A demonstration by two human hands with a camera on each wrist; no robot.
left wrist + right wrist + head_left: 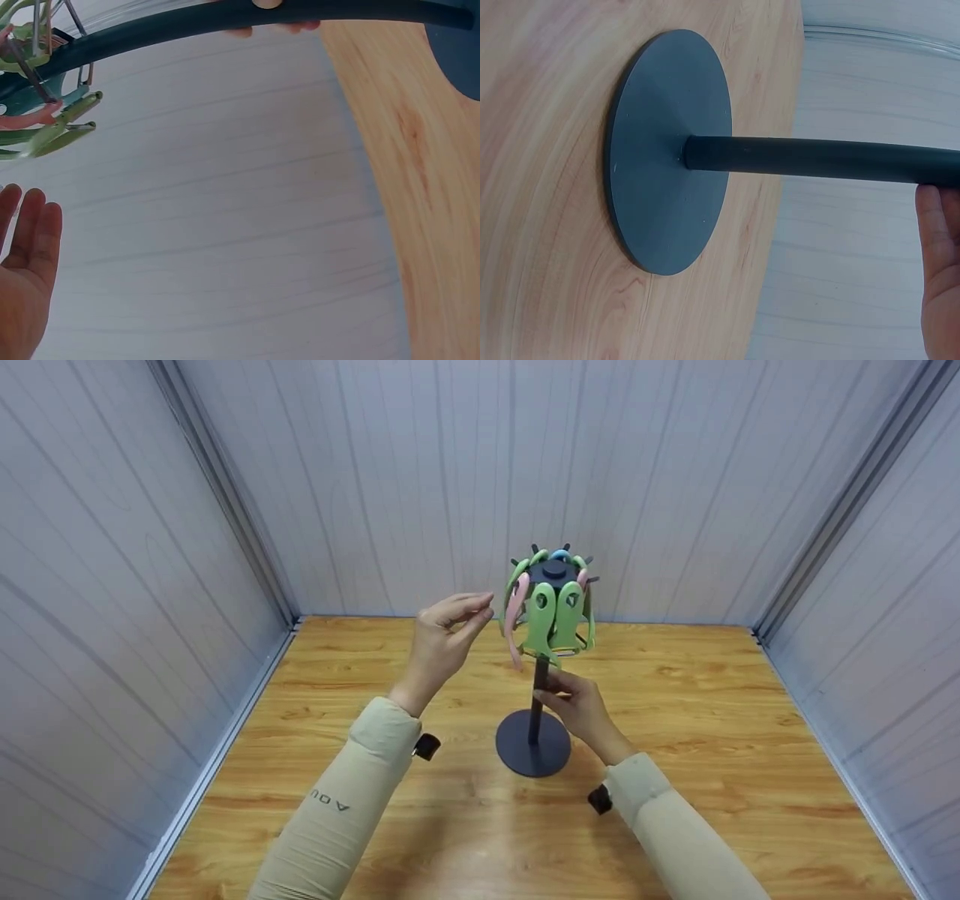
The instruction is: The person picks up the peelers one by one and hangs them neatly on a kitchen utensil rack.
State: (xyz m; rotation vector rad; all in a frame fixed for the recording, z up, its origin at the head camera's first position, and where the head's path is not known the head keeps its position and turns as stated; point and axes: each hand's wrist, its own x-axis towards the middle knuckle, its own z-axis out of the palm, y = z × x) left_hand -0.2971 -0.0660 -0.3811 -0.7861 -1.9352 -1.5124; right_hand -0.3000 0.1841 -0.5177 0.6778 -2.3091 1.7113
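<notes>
A black stand rises on a slim pole (535, 724) from a round base (514, 751). From the hooks around its top hang several peelers, among them a green peeler (541, 622), a pink peeler (513, 615) and, at the back, a blue one (560, 555). My right hand (586, 711) grips the pole below the peelers, thumb and fingers on either side of it. Just left of the pink peeler, my left hand (442, 643) is raised with nothing in it; its fingers look fairly straight in the left wrist view, apart from the peelers.
The stand's base rests on a wood-grain table (675, 840). Pale panel walls (390, 495) enclose it at the back and on both sides. A small black device (427, 746) sits at the left wrist, another (600, 799) at the right.
</notes>
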